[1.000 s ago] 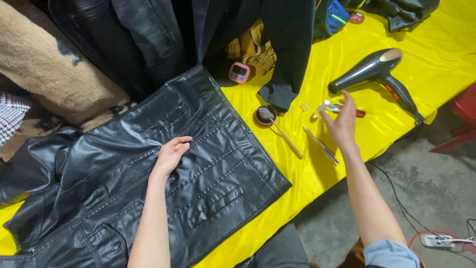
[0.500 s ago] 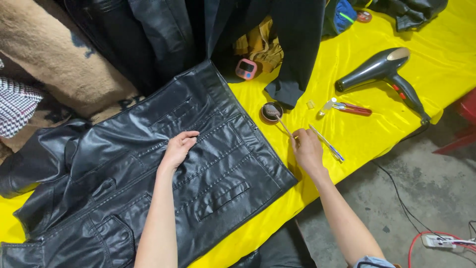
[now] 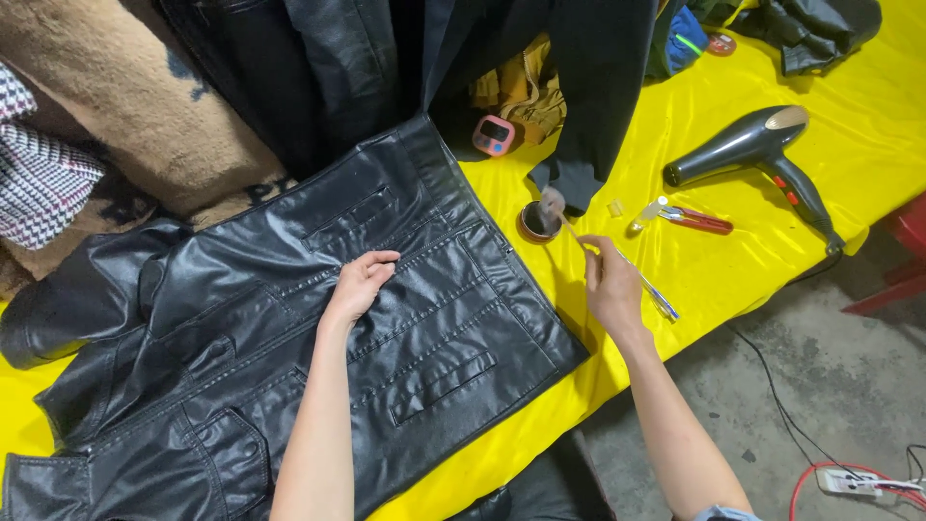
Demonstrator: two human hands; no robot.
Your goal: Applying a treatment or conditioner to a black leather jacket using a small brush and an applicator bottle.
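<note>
A black leather jacket (image 3: 318, 357) lies spread flat on a yellow-covered table (image 3: 733, 280). My left hand (image 3: 359, 286) rests palm down on the jacket's front panel, fingers curled at a stitched seam. My right hand (image 3: 610, 280) is closed on the thin handle of a small brush (image 3: 571, 230), whose pale tip is lifted over a small round tin (image 3: 536, 222) beside the jacket's edge. A thin metal tool (image 3: 656, 294) lies on the table just right of that hand.
A dark hair dryer (image 3: 762, 154) and a red-handled tool (image 3: 685, 218) lie to the right. A pink timer (image 3: 493, 135), more black jackets (image 3: 386, 68), and brown and checked fabric (image 3: 58, 174) sit behind. A power strip (image 3: 854, 479) lies on the concrete floor.
My right hand came back from the red-handled tool toward the jacket, took up the small brush and raised its tip over the tin. My left hand stayed on the jacket.
</note>
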